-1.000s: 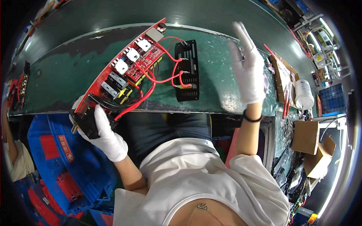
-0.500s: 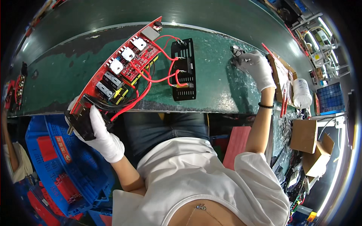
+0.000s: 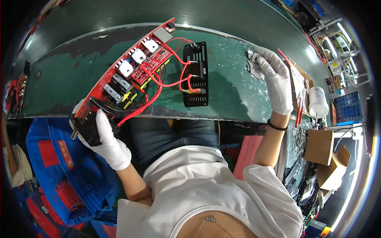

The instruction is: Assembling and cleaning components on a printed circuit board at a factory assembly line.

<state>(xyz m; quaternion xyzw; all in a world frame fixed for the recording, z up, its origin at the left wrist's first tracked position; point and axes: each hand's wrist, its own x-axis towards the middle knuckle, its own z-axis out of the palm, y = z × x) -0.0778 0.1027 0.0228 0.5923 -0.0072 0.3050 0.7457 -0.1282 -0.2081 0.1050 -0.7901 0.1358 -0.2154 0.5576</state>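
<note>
1. Both hands, left hand (image 3: 107,142) and right hand (image 3: 275,81), wear white knitted cloth gloves, matt
2. The circuit board (image 3: 131,77) is glossy red, with shiny metal blocks and smooth red plastic-coated wires (image 3: 174,67)
3. The black plate (image 3: 196,75) looks like matt painted metal, slotted
4. The counter (image 3: 234,91) has a green mat, worn and scuffed, dull
5. The small parts (image 3: 253,63) under the right fingers look like pale grey metal
6. The crates (image 3: 59,166) are smooth blue plastic; the boxes (image 3: 319,146) are brown cardboard
</note>
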